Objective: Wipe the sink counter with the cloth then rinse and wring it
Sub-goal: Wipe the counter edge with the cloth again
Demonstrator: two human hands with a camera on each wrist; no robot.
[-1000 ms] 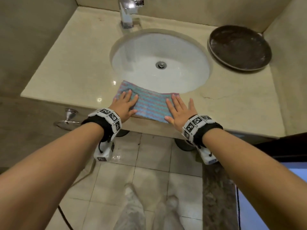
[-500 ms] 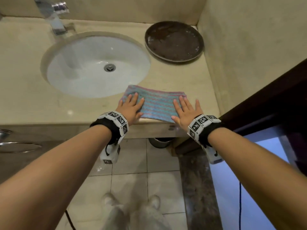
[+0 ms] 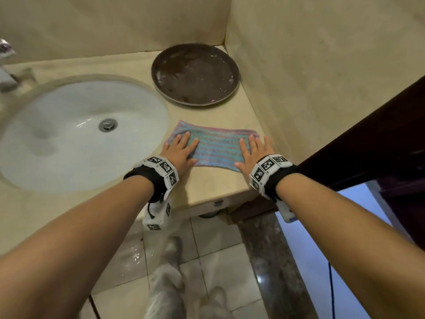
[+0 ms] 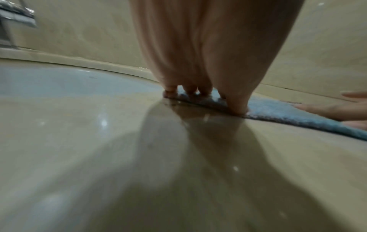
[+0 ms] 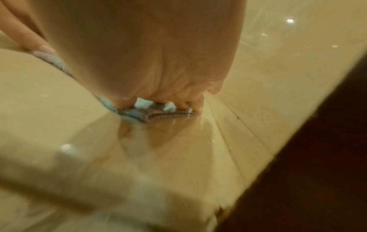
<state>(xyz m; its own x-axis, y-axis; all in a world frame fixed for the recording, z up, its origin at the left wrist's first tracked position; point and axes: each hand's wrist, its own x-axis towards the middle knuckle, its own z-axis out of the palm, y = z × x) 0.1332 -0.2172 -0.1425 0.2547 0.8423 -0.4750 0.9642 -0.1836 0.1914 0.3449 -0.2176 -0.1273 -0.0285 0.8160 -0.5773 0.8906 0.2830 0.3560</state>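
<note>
Two flat hands, left point(image 3: 180, 150) and right point(image 3: 254, 153), fingers straight on striped terry cloth point(image 3: 216, 147) over glossy beige counter point(image 3: 213, 183).

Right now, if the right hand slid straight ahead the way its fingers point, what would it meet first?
Likely the side wall: the right hand presses flat on the cloth, already near the wall. Depth is uncertain.
</note>
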